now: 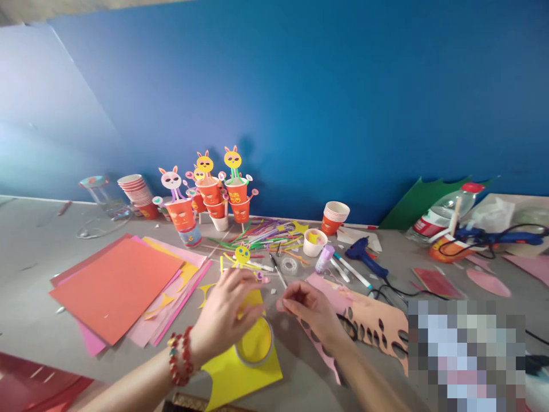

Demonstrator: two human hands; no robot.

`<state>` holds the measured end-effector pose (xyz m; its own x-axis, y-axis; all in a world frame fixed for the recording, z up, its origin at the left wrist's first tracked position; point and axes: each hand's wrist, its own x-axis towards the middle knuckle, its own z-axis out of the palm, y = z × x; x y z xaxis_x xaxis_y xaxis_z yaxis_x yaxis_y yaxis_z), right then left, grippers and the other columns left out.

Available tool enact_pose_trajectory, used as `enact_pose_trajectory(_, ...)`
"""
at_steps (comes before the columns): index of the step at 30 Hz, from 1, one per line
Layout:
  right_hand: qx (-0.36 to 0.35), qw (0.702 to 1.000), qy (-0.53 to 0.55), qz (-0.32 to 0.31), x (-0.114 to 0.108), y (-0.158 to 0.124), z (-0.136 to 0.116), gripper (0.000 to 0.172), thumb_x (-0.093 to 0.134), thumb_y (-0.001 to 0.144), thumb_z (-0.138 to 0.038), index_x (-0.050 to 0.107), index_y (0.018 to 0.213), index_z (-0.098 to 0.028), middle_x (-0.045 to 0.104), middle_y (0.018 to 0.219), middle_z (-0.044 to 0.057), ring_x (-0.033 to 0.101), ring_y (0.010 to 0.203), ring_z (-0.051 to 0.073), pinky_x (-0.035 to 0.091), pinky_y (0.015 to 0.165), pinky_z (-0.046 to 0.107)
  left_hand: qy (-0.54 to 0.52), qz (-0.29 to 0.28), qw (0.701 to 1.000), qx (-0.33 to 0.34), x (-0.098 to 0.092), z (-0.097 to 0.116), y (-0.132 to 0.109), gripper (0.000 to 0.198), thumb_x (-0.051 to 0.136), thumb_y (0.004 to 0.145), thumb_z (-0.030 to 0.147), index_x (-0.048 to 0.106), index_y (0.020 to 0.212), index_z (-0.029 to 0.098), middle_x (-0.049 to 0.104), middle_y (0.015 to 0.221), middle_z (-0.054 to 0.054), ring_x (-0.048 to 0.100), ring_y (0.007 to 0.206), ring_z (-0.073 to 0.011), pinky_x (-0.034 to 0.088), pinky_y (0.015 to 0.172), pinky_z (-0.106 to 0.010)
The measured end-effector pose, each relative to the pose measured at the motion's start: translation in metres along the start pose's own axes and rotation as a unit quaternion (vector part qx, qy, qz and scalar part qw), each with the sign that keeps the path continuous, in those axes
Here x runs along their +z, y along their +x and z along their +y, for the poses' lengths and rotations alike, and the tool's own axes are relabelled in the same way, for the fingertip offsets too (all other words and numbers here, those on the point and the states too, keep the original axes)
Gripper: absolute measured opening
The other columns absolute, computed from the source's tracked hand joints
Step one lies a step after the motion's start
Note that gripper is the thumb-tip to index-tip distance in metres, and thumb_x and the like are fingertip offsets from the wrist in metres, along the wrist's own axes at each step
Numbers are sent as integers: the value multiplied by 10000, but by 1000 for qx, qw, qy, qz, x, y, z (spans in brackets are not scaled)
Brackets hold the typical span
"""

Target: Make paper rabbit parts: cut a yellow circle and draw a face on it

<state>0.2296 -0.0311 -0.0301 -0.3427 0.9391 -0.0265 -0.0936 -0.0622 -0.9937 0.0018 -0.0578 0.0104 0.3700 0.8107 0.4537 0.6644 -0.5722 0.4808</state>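
My left hand (225,312), with a red bead bracelet on the wrist, is closed on a piece of yellow paper (253,298) just above a roll of clear tape (256,345). The roll lies on a yellow sheet (234,379). My right hand (309,306) is pinched shut beside it, fingertips toward the left hand; what it pinches is too small to make out. A yellow smiley cutout on straws (242,256) lies just beyond my hands.
Orange and pink paper sheets (115,286) lie at the left. Decorated orange cups with bunny faces (212,197) stand at the back by cup stacks (136,191) (334,216). Straws, markers, a blue glue gun (362,254), a bottle (446,214) and punched pink paper (373,326) crowd the right.
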Motion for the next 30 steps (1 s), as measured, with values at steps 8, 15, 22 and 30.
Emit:
enact_pose_trajectory(8,-64,998,-12,25,-2,-6,-4,264,759,799,-427,626,814,-200,610,756,-9,591,706,150,483,638,242,-182,-29,981,-61,36,20,18,113,537,927,199,575,820,197,639,846,-44,591,877,-211,463,876,-356)
enact_pose_trajectory(15,-122,991,-43,23,-3,-8,-5,142,652,883,-337,616,837,-208,615,802,11,601,723,157,493,665,254,-277,-48,952,-118,47,15,9,100,543,930,228,583,851,180,592,837,-34,554,765,-166,448,704,-265)
enact_pose_trajectory(22,-228,952,-199,37,-4,-9,-9,54,596,921,-230,617,871,-222,637,959,66,639,904,208,518,782,304,-295,-20,949,-109,50,13,10,120,539,927,230,568,821,182,591,817,-37,566,770,-172,458,720,-271)
enact_pose_trajectory(30,-291,881,-372,22,-3,-10,-11,97,562,938,-155,613,924,-236,663,926,72,640,888,227,523,782,341,-208,-2,976,-67,48,13,8,97,536,904,161,549,813,192,593,798,-44,559,780,-188,453,709,-295)
